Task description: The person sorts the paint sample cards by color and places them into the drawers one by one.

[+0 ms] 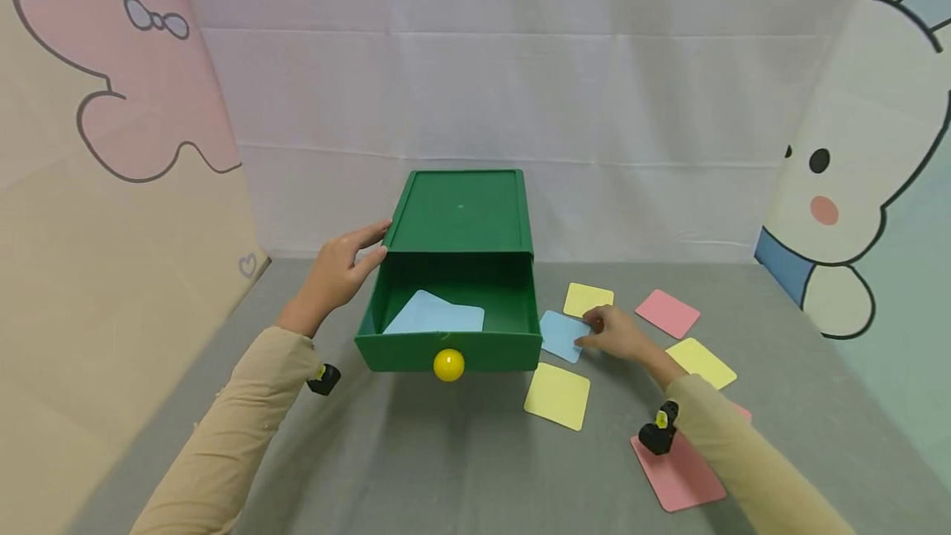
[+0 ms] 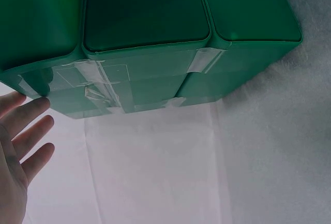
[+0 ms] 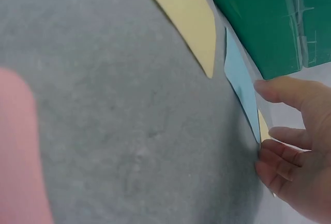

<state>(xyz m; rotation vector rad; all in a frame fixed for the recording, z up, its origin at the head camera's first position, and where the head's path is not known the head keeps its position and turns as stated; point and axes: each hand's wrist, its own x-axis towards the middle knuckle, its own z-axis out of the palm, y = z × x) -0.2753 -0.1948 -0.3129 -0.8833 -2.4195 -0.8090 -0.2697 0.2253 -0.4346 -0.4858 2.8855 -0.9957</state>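
A green drawer box [image 1: 461, 209] stands on the table with its drawer [image 1: 404, 352] pulled out, a yellow knob [image 1: 449, 365] on the front. Light blue cards [image 1: 434, 316] lie overlapping inside the drawer. My left hand [image 1: 338, 271] rests its fingertips against the box's left side, fingers extended. To the right of the drawer, my right hand [image 1: 617, 333] reaches over the right edge of another blue card [image 1: 560, 335], which lies flat on the table. In the right wrist view, its thumb and bent fingers are spread apart around the card's edge [image 3: 240, 81].
Yellow cards lie around the blue one: one behind [image 1: 587, 298], one in front [image 1: 557, 396], one to the right [image 1: 702, 362]. A pink card [image 1: 669, 314] lies at the back right, another pink card [image 1: 679, 473] under the right forearm. White cloth [image 1: 654, 147] hangs behind.
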